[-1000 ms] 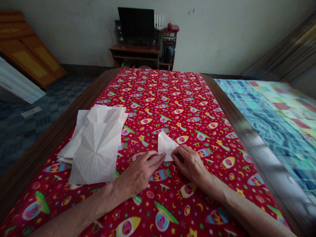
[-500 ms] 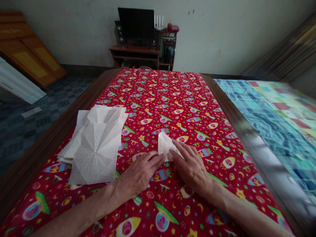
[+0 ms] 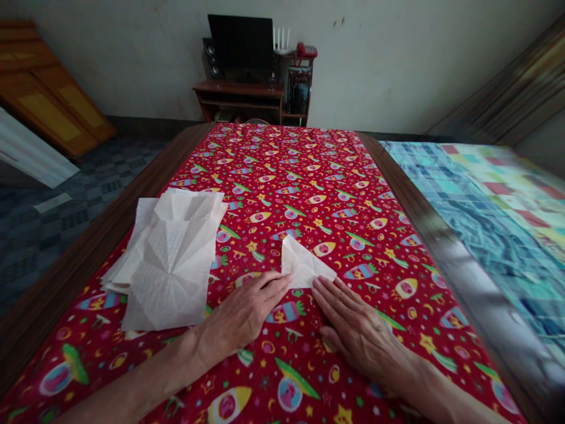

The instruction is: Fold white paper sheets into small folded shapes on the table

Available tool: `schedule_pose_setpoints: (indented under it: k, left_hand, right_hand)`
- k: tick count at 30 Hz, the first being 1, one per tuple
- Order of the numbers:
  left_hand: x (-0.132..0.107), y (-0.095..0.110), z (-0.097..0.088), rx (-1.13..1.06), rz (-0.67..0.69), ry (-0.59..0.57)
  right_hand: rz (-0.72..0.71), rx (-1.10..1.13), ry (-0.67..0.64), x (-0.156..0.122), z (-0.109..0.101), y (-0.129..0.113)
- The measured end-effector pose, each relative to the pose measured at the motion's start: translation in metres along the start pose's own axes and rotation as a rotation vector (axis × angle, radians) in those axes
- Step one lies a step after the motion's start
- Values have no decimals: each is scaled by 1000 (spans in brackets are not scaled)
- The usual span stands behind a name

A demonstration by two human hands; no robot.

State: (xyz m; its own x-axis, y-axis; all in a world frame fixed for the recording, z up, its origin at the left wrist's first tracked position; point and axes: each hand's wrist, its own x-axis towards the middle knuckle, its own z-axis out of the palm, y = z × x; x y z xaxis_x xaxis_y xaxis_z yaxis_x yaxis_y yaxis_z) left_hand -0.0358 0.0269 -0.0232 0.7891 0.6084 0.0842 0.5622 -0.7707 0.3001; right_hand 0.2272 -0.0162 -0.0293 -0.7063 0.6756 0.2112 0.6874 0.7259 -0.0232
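Observation:
A small folded white paper (image 3: 302, 263) lies flat on the red patterned tablecloth (image 3: 309, 176), shaped like a triangle. My left hand (image 3: 245, 312) rests palm down with its fingertips touching the paper's near left corner. My right hand (image 3: 355, 327) lies flat on the cloth just below the paper, its fingers stretched out and the tips at the paper's near right edge. Neither hand grips anything.
A stack of creased white paper sheets (image 3: 170, 256) lies to the left of my hands. The table's wooden edge (image 3: 415, 206) runs along both sides. A bed with a blue patchwork cover (image 3: 494, 200) stands to the right. A desk with a monitor (image 3: 241, 38) is against the far wall.
My right hand has slid back off the folded paper toward me and flattened on the cloth, uncovering the paper's right part. My left hand has stayed in place.

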Motion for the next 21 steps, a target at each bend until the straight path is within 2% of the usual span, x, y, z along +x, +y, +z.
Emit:
schedule_pose_setpoints:
  k: [4,8,13,17,21]
  left_hand:
    - [3,-3,-4,-15,31,29]
    - [19,-6,-10,-67,107,112]
    - [48,-9,-12,-20,63,108]
    - [60,-18,-8,-69,39,96]
    - [65,-33,-7,-34,35,138]
  right_hand:
    - [1,4,112,3,-1,1]
    - [64,86,240,15,1,4]
    - [141,130,118,35,6,13]
    - [288,116,147,41,12,20]
    - [381,122,157,36,12,21]
